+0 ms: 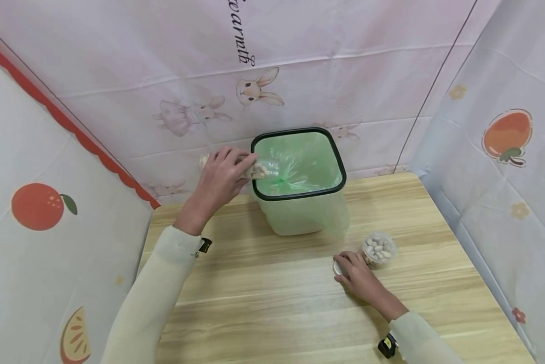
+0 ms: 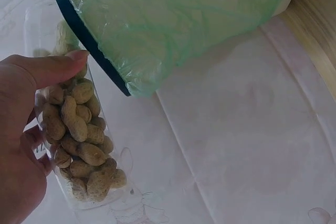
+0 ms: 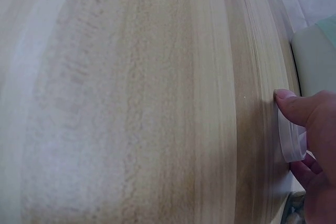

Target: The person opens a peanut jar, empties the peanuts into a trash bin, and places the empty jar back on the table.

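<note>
My left hand grips a clear plastic jar of peanuts, tipped on its side with its mouth over the near-left rim of the trash bin. The bin has a black rim and a pale green bag liner. Peanuts in shells fill much of the jar. Down on the table, my right hand holds a round white lid by its edge, thumb on one side and fingers on the other. Right beside that hand stands a clear round tub of pale nuts, without a lid on it.
The wooden table runs up to printed cloth walls at the back and both sides. The bin stands near the table's back edge, close to the rear cloth. Part of the bag hangs outside the bin.
</note>
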`<state>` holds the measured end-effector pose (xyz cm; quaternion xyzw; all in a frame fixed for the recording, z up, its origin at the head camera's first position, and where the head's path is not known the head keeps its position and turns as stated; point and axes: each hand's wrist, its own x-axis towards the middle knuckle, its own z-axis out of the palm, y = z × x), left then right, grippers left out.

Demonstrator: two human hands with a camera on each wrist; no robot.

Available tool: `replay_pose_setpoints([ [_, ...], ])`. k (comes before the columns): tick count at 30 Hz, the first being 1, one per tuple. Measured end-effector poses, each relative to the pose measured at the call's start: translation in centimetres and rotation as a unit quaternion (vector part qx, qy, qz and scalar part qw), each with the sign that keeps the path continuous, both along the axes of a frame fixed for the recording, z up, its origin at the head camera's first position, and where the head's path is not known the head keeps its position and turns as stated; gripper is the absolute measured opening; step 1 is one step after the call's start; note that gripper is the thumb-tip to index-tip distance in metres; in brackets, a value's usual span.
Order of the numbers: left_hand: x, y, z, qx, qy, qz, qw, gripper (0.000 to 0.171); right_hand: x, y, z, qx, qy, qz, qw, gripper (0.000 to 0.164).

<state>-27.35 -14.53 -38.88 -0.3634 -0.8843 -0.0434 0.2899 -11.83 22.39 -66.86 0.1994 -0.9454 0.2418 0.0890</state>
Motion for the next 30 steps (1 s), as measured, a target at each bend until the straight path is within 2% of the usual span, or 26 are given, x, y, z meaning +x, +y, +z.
replay_pose_setpoints([
  [3,-0.01,0.08,0.01,0.004,-0.006,-0.001,1.0,0.057,0.03,0.03,0.1,0.001,-0.004,-0.001,1.0,0.056],
  [10,-0.07,0.24,-0.02,0.01,0.009,0.001,0.9999,0.058,0.11,-0.01,0.27,0.002,-0.019,-0.003,1.0,0.056],
  [17,-0.01,0.41,0.06,0.001,0.008,0.002,1.0,0.057,0.01,0.0,0.25,0.003,-0.016,-0.01,1.0,0.057],
  [22,-0.02,0.5,0.01,-0.017,0.027,0.006,0.9995,0.057,0.04,0.03,0.17,0.002,-0.02,-0.005,1.0,0.057],
  [27,-0.26,0.55,-0.11,-0.03,0.052,0.008,0.9982,0.053,-0.01,0.09,-0.04,0.002,-0.004,-0.003,1.0,0.057],
  [30,-0.35,0.56,-0.11,-0.029,0.049,0.008,0.9983,0.054,-0.05,0.13,-0.12,0.004,0.008,-0.002,1.0,0.058],
])
